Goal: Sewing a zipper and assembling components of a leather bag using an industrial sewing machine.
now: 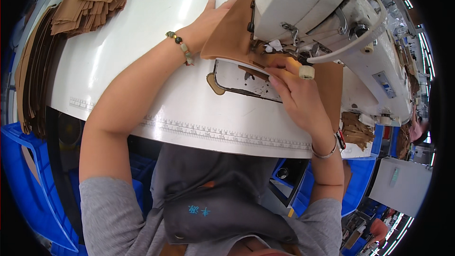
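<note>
A brown fabric piece (231, 33) lies under the head of a white sewing machine (303, 9), its left part rising as a flap. My left hand (208, 21) rests on the white table behind that flap, thumb and a finger stretched apart; the flap hides the rest of it. At the fabric's near edge, beside the metal plate (237, 77), my right hand (298, 90) is closed with thumb and fingertips pinching the folded cloth. The needle area is mostly hidden by machine parts and my right fingers.
Stacks of brown fabric pieces (95, 2) lie at the far left, some hanging over the table (161, 85) edge. A ruler strip (208, 132) runs along the front edge. Blue bins (28, 180) stand low on both sides. Brown scraps (358, 130) lie at the right.
</note>
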The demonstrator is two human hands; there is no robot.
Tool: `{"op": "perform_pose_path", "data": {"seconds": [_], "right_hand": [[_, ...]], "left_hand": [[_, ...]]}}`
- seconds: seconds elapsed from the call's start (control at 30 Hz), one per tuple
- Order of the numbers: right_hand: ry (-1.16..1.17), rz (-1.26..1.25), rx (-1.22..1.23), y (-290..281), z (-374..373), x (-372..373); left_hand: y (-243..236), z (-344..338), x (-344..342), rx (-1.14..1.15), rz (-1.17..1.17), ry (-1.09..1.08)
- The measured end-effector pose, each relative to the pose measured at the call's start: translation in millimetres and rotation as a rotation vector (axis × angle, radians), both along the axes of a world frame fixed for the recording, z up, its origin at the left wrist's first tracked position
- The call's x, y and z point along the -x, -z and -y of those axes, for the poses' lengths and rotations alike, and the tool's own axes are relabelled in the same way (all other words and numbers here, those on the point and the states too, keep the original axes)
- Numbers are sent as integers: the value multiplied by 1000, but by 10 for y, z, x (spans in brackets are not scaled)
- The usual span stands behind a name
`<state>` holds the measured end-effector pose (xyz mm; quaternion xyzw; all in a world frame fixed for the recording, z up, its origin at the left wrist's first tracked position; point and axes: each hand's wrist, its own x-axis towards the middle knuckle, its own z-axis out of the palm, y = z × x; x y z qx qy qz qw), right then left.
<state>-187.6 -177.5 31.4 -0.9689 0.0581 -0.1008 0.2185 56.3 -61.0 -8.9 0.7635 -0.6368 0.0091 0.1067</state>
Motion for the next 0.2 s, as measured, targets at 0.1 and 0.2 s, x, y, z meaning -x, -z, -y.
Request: {"op": "perform_pose_path", "data": {"seconds": [0.1,0.2], "right_hand": [[38,-48,-57,-18,-39,7],[43,-52,-36,-32,-57,4]], "left_hand": [[94,-7,-68,29,33,53],[135,6,-138,6,60,50]]}}
